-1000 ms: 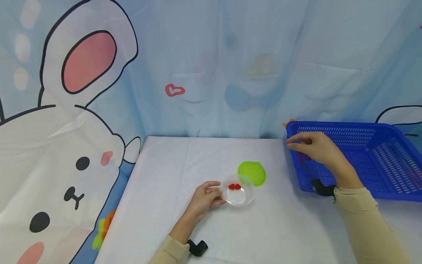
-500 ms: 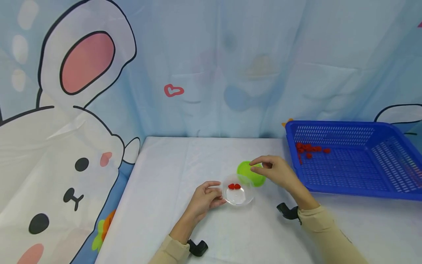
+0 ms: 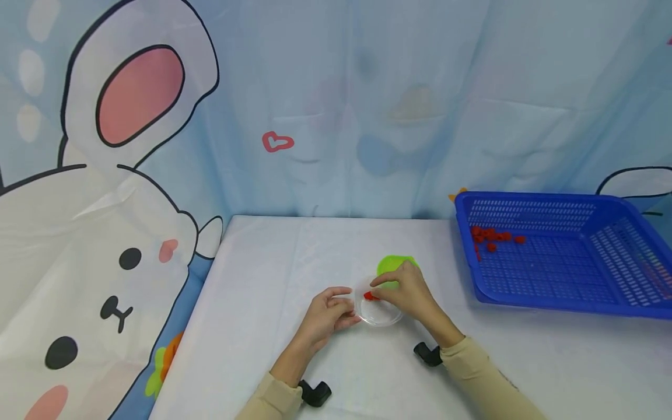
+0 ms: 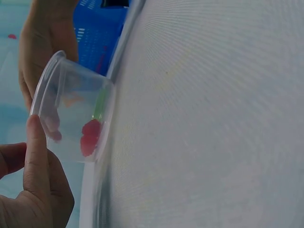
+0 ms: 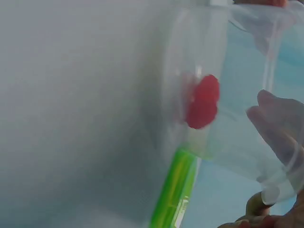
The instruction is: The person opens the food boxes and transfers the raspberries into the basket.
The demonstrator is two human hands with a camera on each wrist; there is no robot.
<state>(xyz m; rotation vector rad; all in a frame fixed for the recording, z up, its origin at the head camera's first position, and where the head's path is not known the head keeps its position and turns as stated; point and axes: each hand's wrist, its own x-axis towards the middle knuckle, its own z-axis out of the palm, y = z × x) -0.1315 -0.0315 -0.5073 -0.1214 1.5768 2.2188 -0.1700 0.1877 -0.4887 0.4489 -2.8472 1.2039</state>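
Note:
A clear plastic cup (image 3: 379,315) stands on the white-covered table with two small red, bumpy pieces (image 4: 90,137) on its bottom. My left hand (image 3: 329,317) curves round its left side, with a finger (image 4: 37,142) against the rim in the left wrist view. Over the cup's mouth, my right hand (image 3: 412,294) reaches in with thumb and finger close together. These fingertips (image 5: 266,114) show through the clear wall in the right wrist view; whether they pinch something I cannot tell. A flat, round lime-green thing with a tab (image 3: 394,263) lies behind the cup, partly covered by my right hand.
On the right stands a blue perforated plastic basket (image 3: 567,280), with several small red pieces (image 3: 489,234) in its far left corner. A pale blue printed curtain (image 3: 336,105) hangs behind the table (image 3: 294,251). Each wrist carries a black mount (image 3: 315,395).
My right hand has come left from the basket, past the green thing, to the cup's mouth. My left hand has stayed at the cup.

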